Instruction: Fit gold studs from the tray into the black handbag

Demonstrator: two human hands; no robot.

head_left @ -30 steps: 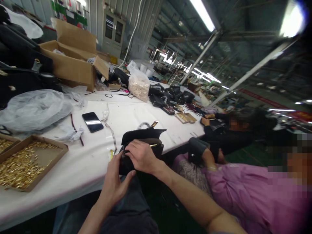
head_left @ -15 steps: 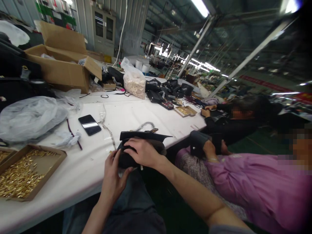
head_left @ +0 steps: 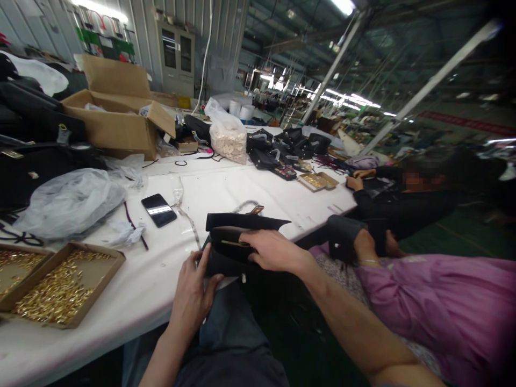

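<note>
A small black handbag [head_left: 226,262] rests at the table's near edge, over my lap, with its flap raised and its mouth gaping. My left hand [head_left: 192,287] grips the bag's left end, fingers behind and thumb toward the front. At the other end my right hand [head_left: 278,251] has its fingers inside the mouth and its thumb at the front wall; the fingertips are partly hidden. A gold-coloured strip shows along the inner pocket. Behind the flap lies a wrapped handle with a gold fitting [head_left: 257,210].
A phone [head_left: 159,209] and a cardboard tray [head_left: 116,263] of gold hardware lie to the left. Farther back are a cardboard box [head_left: 116,126], a plastic bag of small pieces [head_left: 229,140] and several black bags [head_left: 262,141]. A co-worker in pink [head_left: 435,290] sits close on the right.
My right hand has shifted right, from across the bag's top to its right end, and the bag's mouth now gapes wider. My left hand stays at the left end. The view has turned slightly left.
</note>
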